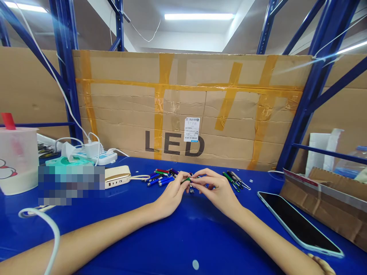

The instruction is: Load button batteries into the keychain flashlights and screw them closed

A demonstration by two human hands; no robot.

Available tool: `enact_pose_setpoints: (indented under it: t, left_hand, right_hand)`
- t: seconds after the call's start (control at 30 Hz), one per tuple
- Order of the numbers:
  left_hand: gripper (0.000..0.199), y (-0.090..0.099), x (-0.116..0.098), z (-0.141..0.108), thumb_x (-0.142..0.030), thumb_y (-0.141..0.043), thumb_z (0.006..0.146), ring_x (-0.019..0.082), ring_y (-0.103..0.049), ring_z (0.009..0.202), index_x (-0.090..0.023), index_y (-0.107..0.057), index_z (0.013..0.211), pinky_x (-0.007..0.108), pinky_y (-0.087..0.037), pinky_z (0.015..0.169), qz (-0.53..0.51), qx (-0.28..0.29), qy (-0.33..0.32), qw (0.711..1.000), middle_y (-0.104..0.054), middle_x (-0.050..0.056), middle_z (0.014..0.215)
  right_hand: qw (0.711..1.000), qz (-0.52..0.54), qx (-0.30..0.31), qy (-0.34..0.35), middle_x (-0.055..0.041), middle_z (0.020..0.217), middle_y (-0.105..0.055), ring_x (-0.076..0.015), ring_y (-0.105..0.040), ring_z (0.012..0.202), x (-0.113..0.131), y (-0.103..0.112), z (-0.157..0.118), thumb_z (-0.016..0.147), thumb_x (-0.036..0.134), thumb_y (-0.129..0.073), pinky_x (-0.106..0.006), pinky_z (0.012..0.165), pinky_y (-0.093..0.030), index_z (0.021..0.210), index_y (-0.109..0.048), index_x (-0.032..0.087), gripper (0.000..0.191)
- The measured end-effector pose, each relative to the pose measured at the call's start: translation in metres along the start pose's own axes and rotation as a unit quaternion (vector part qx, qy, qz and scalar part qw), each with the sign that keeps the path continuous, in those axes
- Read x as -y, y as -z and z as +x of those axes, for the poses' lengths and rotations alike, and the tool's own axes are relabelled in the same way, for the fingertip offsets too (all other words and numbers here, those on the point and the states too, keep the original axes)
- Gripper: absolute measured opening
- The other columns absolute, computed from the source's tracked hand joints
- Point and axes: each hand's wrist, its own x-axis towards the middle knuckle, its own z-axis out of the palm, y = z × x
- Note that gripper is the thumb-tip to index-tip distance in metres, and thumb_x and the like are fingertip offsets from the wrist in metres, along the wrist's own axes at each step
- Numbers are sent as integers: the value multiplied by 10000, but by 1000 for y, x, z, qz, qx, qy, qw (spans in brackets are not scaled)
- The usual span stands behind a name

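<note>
My left hand (169,198) and my right hand (220,191) meet over the middle of the blue table (183,236). Between their fingertips is a small green piece (186,180), pinched by the left fingers, with the right thumb and fingers closed at its other end. Its exact kind is too small to tell. Just below the fingertips sits a tiny dark shiny part (191,190). Behind my left hand lies a pile of short blue, red and green tubes (166,181). Slim green and silver pieces with wire-like loops (235,181) lie beyond my right hand.
At left stand a white power bank (117,177), a power strip (107,156) with cables, and a translucent cup (18,160). A phone (299,223) and an open cardboard box (329,202) are at right. A large cardboard sheet (129,114) and blue rack posts (301,95) bound the back.
</note>
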Motion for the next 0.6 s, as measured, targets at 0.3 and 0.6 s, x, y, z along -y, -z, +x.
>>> enact_pose_setpoints:
  t: [0.3, 0.6]
  left_hand:
    - [179, 2, 1, 3, -338, -273, 919, 144, -464, 790, -207, -383, 974, 294, -360, 805, -5, -60, 55, 997, -451, -12, 763]
    - [173, 4, 3, 4, -327, -334, 903, 142, -449, 792, -214, -433, 989, 287, -358, 784, -20, -91, 90, 992, -445, -14, 785]
  right_hand:
    - [980, -161, 62, -101, -17, 909, -626, -100, -570, 589, -11, 3, 0, 728, 386, -635, -231, 526, -428, 919, -660, 245, 239]
    - [957, -192, 166, -142, -14, 871, -628, -127, -581, 678, -22, -6, -5, 748, 304, -603, -242, 581, -420, 790, -699, 244, 121]
